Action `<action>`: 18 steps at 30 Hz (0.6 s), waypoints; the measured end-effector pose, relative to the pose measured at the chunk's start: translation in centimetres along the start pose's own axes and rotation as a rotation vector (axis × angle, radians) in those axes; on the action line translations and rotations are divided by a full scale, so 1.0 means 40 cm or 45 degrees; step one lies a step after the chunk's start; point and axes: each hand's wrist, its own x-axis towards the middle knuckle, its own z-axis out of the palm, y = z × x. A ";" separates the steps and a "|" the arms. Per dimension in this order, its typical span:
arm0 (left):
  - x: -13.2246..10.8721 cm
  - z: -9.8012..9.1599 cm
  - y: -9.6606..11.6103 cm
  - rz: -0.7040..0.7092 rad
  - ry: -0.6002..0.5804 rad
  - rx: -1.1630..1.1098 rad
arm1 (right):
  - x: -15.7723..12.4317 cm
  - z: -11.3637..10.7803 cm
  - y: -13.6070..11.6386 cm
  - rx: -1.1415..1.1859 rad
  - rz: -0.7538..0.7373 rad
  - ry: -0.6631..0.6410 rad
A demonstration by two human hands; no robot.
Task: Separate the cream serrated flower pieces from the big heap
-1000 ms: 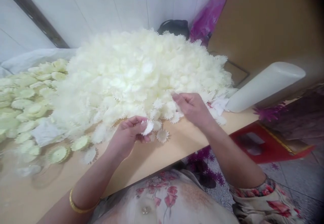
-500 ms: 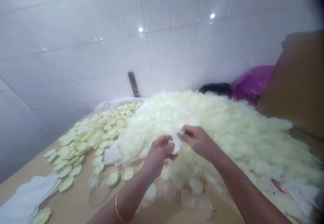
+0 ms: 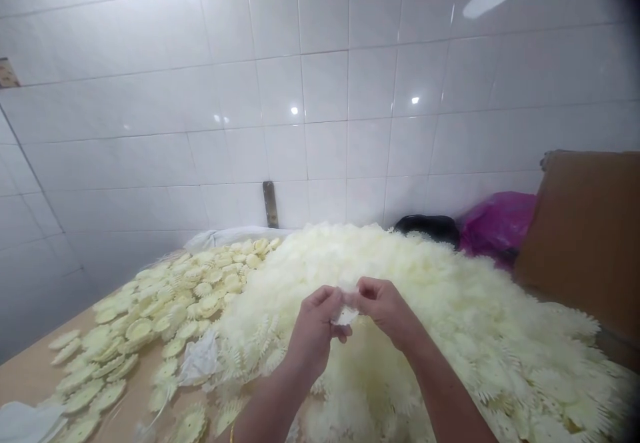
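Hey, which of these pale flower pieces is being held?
The small white piece between the left hand and right hand; the other pieces lie piled or spread on the table.

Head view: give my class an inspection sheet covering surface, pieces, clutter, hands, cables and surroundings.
Surface: light-brown tabletop, visible at lower left.
Pieces: small white piece, held; pale-cream heap of jagged-edged pieces; round, pale-yellow pieces spread left of it.
Clutter: crumpled white scrap beside the heap; flat white sheet at the lower-left corner.
Hands: left hand pinches the small white piece; right hand is at its other side, grip unclear.
Cables: nothing seen.
Surroundings: white tiled wall behind; magenta plastic bag, brown cardboard-like panel at right.
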 end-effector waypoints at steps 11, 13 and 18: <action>0.015 -0.008 -0.002 -0.029 0.163 -0.105 | -0.025 -0.028 -0.052 -0.030 0.001 -0.083; 0.018 -0.009 0.002 -0.026 0.159 -0.117 | -0.026 -0.022 -0.055 -0.161 -0.019 0.039; 0.050 -0.047 0.018 0.077 0.379 -0.154 | -0.033 -0.056 -0.047 -0.789 -0.078 0.715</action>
